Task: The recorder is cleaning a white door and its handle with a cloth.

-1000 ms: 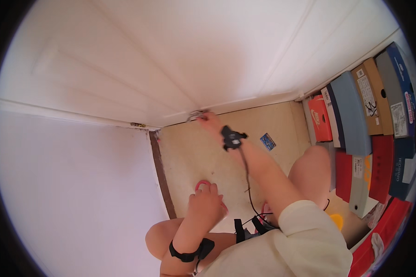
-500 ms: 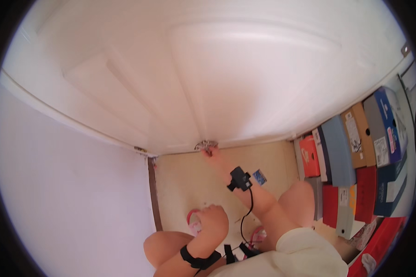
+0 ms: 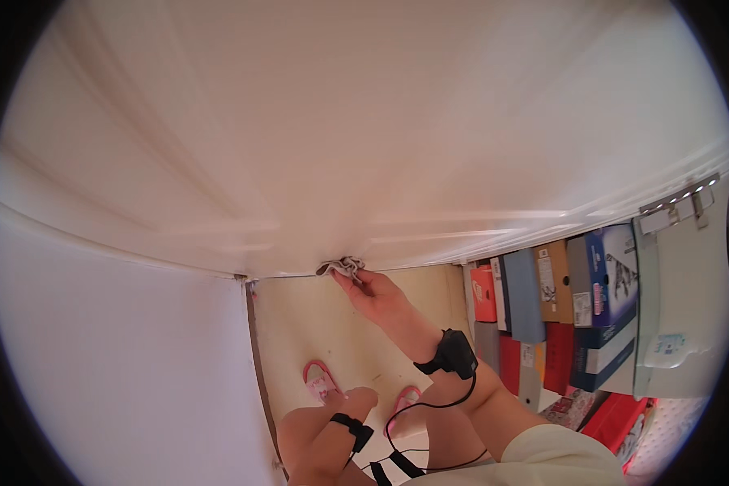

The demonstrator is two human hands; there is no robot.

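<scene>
My right hand (image 3: 377, 296) reaches forward and pinches a small grey cloth (image 3: 341, 266) against the bottom edge of a white panelled door (image 3: 364, 146). A black band with a cable sits on that wrist. My left hand (image 3: 356, 400) hangs low near my knee with its fingers curled and nothing seen in it; it wears a black wrist strap. Two pink slippers (image 3: 321, 381) show on the beige floor (image 3: 316, 324) below.
A white wall (image 3: 113, 364) rises at the left, meeting the door at a dark frame strip. Stacked shoe boxes (image 3: 559, 316) in red, blue, orange and grey line the right side, with a pale cabinet (image 3: 680, 316) beyond them.
The view has tilted upward so the door fills more of it. My right hand still holds the cloth at the door's bottom edge. My left hand has dropped lower toward my knee.
</scene>
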